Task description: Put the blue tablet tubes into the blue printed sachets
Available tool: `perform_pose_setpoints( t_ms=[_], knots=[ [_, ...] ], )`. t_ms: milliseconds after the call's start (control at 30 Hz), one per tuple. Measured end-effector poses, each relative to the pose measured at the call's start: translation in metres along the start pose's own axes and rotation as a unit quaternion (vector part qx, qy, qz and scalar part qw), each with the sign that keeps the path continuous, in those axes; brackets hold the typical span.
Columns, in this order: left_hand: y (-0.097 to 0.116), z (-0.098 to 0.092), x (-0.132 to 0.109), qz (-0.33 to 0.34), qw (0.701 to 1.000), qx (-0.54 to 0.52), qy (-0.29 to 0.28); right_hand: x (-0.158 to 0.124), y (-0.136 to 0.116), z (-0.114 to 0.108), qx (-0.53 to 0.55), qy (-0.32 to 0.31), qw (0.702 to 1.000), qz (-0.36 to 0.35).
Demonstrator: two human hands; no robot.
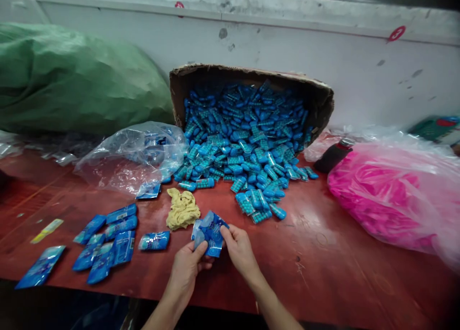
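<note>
Blue printed plastic pouches (212, 235) are held up between my two hands, just above the front of the red table; I cannot tell how many there are. My left hand (187, 265) pinches them at the lower left, thumb on top. At their right edge, my right hand (240, 249) grips with thumb and fingers closed. A crumpled yellow cloth (181, 209) lies right behind the pouches. Left of my left hand sits a single filled blue pouch (154, 241), and farther left is a group of similar pouches (124, 246).
A cardboard box (325, 97) on its side spills many small blue packs (247, 148) onto the red table (323, 272). A clear bag (108, 162) and green sack (79, 81) stand left. At right are a bright pink bag (381, 196) and a black object (332, 156).
</note>
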State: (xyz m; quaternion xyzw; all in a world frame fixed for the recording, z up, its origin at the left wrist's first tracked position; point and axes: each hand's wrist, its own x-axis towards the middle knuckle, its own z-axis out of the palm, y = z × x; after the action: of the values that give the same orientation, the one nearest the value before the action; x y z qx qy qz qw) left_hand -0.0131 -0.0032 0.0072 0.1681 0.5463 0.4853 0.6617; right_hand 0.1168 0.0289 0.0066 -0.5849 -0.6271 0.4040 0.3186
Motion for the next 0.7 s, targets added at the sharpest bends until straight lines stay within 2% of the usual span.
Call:
perform_pose_setpoints(
  t_ms=[100, 200, 367, 467, 567, 633, 700],
  knots=[
    [-0.002, -0.012, -0.001, -0.03, 0.999, -0.019, 0.035, 0.01, -0.001, 0.002, -0.063, 0.011, 0.998, 0.016],
    [-0.002, -0.018, -0.004, -0.031, 0.997, -0.043, 0.064, 0.016, -0.003, 0.005, -0.127, -0.014, 0.992, 0.02],
    [0.001, -0.008, 0.0, -0.005, 0.997, -0.058, 0.051, 0.011, -0.005, -0.003, -0.183, -0.076, 0.98, 0.006],
    [-0.002, -0.001, 0.005, 0.011, 0.997, -0.058, 0.04, 0.005, -0.004, -0.014, -0.213, -0.032, 0.977, 0.004],
    [-0.005, 0.0, 0.008, 0.022, 0.998, -0.052, 0.042, 0.001, -0.005, -0.018, -0.144, 0.039, 0.989, 0.005],
    [-0.007, -0.001, 0.009, 0.033, 0.997, -0.041, 0.049, 0.001, -0.006, -0.015, -0.021, 0.015, 1.0, 0.007],
    [-0.007, -0.001, 0.009, 0.044, 0.997, -0.02, 0.055, 0.002, -0.006, -0.008, 0.096, -0.04, 0.994, 0.017]
  ],
)
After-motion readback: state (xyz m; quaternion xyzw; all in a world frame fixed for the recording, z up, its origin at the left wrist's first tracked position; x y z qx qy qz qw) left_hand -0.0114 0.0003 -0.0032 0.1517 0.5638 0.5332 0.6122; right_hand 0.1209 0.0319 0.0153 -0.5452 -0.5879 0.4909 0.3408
